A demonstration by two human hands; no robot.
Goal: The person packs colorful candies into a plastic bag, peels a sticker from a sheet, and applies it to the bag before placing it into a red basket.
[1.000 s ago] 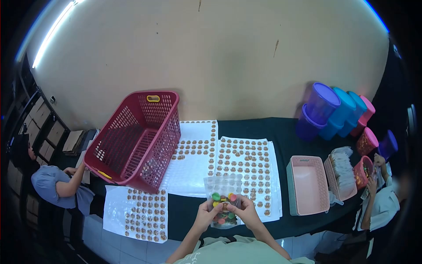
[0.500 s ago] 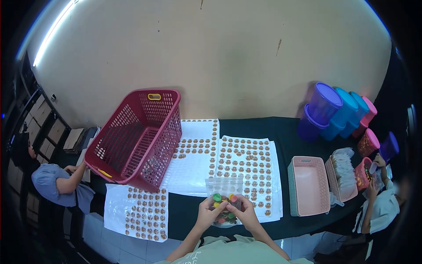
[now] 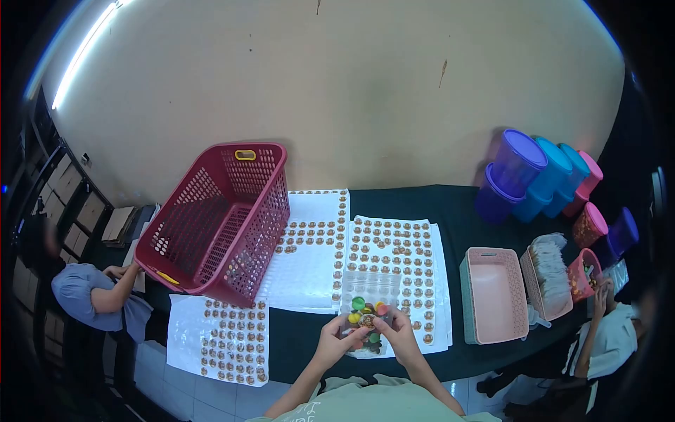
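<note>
A clear zip bag (image 3: 371,287) with green, yellow, red and dark round pieces is held between my two hands, over the right sticker sheet (image 3: 415,281). My left hand (image 3: 337,340) grips the bag's lower left side. On the lower right side, my right hand (image 3: 401,339) pinches it. A round brown sticker (image 3: 367,320) shows on the front of the bag, between my thumbs. More round stickers cover the middle sheet (image 3: 302,271) and the lower left sheet (image 3: 218,341).
A large maroon basket (image 3: 242,232) stands left. Right are a pink basket (image 3: 494,295), a basket of clear bags (image 3: 552,281), a pink tub (image 3: 582,274) and purple, teal and pink containers (image 3: 522,165). People sit or stand left (image 3: 98,288) and right (image 3: 605,337).
The bag has risen and tilted slightly, and the brown sticker now shows on it under my thumbs. At the right, the other person's hands have moved away from the purple container.
</note>
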